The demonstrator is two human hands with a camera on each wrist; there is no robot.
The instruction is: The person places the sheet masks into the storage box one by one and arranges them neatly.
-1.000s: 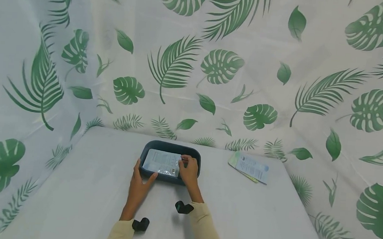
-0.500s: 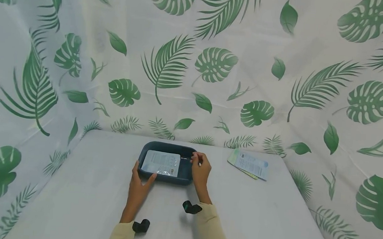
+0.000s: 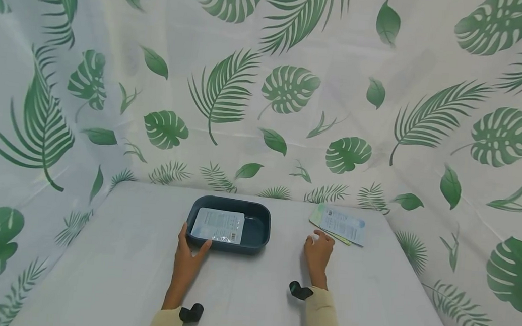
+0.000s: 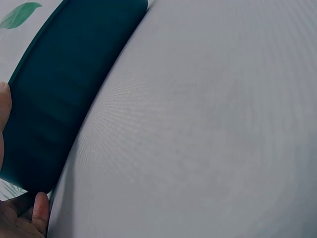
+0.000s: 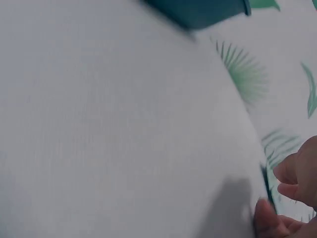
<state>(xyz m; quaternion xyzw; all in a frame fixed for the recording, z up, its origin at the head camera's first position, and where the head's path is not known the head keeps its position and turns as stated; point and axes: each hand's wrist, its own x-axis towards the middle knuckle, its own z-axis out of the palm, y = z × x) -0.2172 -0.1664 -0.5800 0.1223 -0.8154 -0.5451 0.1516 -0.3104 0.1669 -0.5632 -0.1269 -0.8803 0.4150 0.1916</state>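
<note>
A dark blue rectangular bin (image 3: 257, 247) stands on the white table, holding a light-blue printed sachet (image 3: 218, 225) at its left side. My left hand (image 3: 187, 264) grips the bin's near left corner, thumb at the front wall and fingers on the left side; in the left wrist view the bin's wall (image 4: 64, 74) fills the upper left. To the right, my right hand (image 3: 319, 257) hovers with loosely bent fingers just in front of overlapping sachets: a light-blue one (image 3: 344, 226) atop a greenish one (image 3: 316, 217). Nothing shows between its thumb (image 5: 287, 171) and fingers.
White cloth covers the table (image 3: 251, 304). A leaf-printed curtain (image 3: 304, 130) encloses it at the back and both sides. Black wrist cameras (image 3: 301, 291) sit on both cuffs.
My right hand has left the bin's right side and travelled right to the sachets. The left hand keeps its hold on the bin; the sachet inside stays put.
</note>
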